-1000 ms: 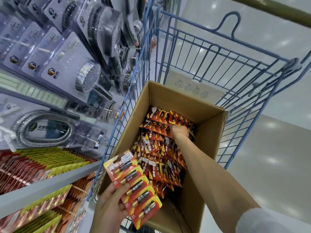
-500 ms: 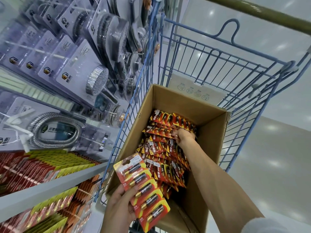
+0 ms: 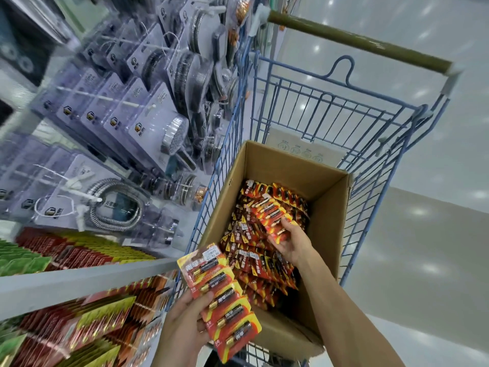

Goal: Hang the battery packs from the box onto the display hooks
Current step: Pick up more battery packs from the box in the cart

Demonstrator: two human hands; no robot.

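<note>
- The right hand (image 3: pixel 292 245) is inside the cardboard box (image 3: pixel 329 234), fingers and thumb curled round the near end of a strip of battery packs (image 3: pixel 271 214), which slants up and away from the palm.
- Under and around that grip lie the loose battery packs (image 3: pixel 254 263), red and yellow, heaped across the box's bottom.
- The left hand (image 3: pixel 185 327), nearer the person and just outside the box's near-left corner, pinches a fanned stack of packs (image 3: pixel 222 298), thumb across their fronts, one battery showing on each card.
- The box sits in a blue wire cart (image 3: pixel 370 144); its olive handle bar (image 3: pixel 357 41) is beyond the box.
- Left of both hands is a grey shelf edge (image 3: pixel 79 279), with rows of red, yellow and green cards above and below it.
- Higher up hang shower head packs (image 3: pixel 174 136) on white display hooks (image 3: pixel 105 98).
</note>
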